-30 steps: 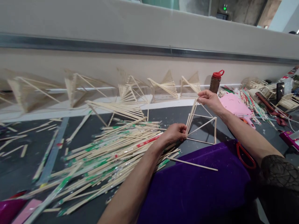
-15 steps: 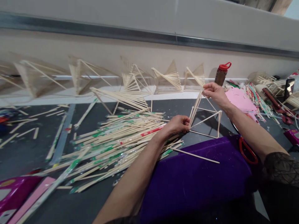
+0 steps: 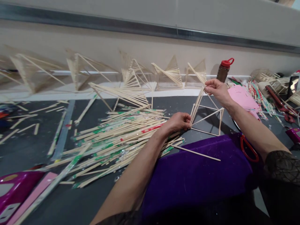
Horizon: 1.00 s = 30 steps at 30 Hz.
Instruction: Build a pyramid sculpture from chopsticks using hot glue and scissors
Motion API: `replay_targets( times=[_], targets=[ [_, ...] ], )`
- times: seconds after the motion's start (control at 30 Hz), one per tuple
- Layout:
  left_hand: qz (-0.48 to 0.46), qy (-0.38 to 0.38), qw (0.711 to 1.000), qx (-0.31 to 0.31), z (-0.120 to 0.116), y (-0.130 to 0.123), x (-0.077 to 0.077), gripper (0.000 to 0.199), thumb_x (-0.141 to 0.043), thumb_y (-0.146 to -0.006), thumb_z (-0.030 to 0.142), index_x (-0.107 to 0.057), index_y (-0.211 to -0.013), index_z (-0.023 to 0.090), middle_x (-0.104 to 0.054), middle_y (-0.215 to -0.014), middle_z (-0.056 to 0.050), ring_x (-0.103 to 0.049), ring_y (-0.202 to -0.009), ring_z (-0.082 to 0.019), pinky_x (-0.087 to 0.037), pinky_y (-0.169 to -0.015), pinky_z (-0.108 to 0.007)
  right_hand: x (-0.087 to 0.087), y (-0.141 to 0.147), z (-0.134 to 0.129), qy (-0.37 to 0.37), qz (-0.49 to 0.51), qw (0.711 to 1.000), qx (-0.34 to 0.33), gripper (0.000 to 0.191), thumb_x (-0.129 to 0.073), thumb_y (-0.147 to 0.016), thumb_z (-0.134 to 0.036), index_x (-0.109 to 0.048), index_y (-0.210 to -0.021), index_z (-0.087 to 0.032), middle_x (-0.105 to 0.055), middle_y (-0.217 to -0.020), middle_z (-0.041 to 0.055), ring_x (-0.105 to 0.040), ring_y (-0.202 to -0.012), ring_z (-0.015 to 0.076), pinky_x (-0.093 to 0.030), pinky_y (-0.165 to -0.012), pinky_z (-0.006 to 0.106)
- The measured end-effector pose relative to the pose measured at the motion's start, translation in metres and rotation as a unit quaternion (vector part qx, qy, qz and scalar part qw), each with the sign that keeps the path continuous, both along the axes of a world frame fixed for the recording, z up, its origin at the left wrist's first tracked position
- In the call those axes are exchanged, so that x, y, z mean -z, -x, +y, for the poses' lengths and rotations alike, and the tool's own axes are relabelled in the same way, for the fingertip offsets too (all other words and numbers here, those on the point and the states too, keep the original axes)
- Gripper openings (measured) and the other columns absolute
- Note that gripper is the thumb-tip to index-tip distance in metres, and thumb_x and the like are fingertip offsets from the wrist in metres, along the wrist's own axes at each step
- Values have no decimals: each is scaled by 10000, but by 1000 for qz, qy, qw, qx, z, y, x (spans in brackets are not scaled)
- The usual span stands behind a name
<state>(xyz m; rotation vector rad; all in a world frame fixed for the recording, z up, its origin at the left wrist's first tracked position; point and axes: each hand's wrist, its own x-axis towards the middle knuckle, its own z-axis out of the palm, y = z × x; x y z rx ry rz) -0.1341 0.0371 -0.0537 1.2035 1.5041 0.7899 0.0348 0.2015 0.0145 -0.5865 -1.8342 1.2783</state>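
Observation:
A small frame of pale wooden sticks (image 3: pixel 206 117) stands on the dark table at the right of centre. My left hand (image 3: pixel 180 121) pinches its lower left corner, where several sticks meet. At the top corner, the fingertips of my right hand (image 3: pixel 217 90) are closed on the upper ends of the sticks. Left of the frame lies a large heap of sticks (image 3: pixel 122 137), many in clear and green wrappers. One loose stick (image 3: pixel 199 153) rests partly over a purple cloth (image 3: pixel 199 178) in front of the frame.
Finished-looking stick models (image 3: pixel 170 75) line the wall. A red-capped bottle (image 3: pixel 223 71) stands behind my right hand. Red-handled scissors (image 3: pixel 248 150) lie by my right forearm. Pink paper (image 3: pixel 242 97) and wrapped sticks are at the right, a long ruler (image 3: pixel 63 132) at the left.
The view has shifted slightly, so the table's things appear a little higher. Both hands keep their grip on the stick frame, with hardly any other movement.

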Motion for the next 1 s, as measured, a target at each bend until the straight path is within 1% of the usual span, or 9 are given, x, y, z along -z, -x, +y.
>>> replay_targets(
  times=[0.1,0.23,0.43,0.7,1.0],
  targets=[
    [-10,8,1000,-4,-1,0,-2,214,-674,-567,98,-607,-762,155,-592,-579,44,-518,-497,-96,-404,-520,-234,1,1,-1,5,2,1000,1,327,-742,-631,-356,-583,-876,-210,-606,-719,-25,-558,-662,117,-444,-610,276],
    [1,10,1000,-7,-1,0,-2,238,-688,-556,152,-618,-783,158,-597,-601,48,-517,-506,-96,-399,-525,-233,2,2,-2,20,8,1000,4,344,-749,-616,-367,-587,-870,-202,-610,-705,-31,-560,-657,113,-437,-613,267],
    [4,9,1000,-9,-1,1,2,255,-694,-522,199,-616,-762,167,-584,-582,60,-513,-514,-107,-383,-514,-232,1,3,-4,43,27,999,3,315,-748,-605,-317,-607,-855,-187,-627,-688,-43,-565,-646,100,-434,-619,254],
    [-3,0,1000,-20,0,1,6,277,-690,-504,219,-610,-764,163,-569,-592,60,-518,-526,-114,-402,-518,-244,1,2,-6,39,30,999,1,275,-728,-632,-297,-617,-855,-179,-621,-700,-34,-555,-657,103,-422,-631,258],
    [-1,-1,1000,-13,0,2,4,283,-693,-506,205,-619,-775,159,-592,-592,56,-530,-525,-120,-416,-517,-243,0,4,-7,44,34,998,9,280,-728,-605,-303,-618,-828,-174,-618,-671,-36,-542,-635,99,-408,-618,256]
  ],
)
